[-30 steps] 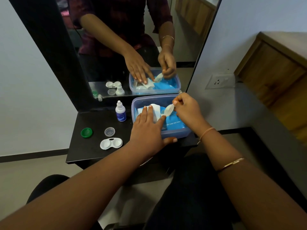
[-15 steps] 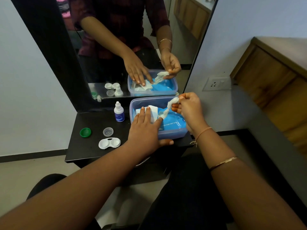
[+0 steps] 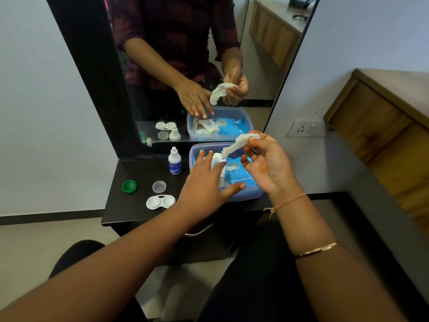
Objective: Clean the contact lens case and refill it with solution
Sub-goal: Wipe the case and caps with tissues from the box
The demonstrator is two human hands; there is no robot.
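Head view: right hand (image 3: pixel 267 163) pinches a wipe (image 3: pixel 238 143) above the flat-fingered left hand (image 3: pixel 204 182) pressing the pack (image 3: pixel 241 176); the open lens case (image 3: pixel 160 201), left of that wrist, risks a sweeping forearm.

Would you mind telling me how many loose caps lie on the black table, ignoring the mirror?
2. The green cap lies near the table's left edge; the clear cap sits right of it, behind the open lens case. The left hand may hide others.
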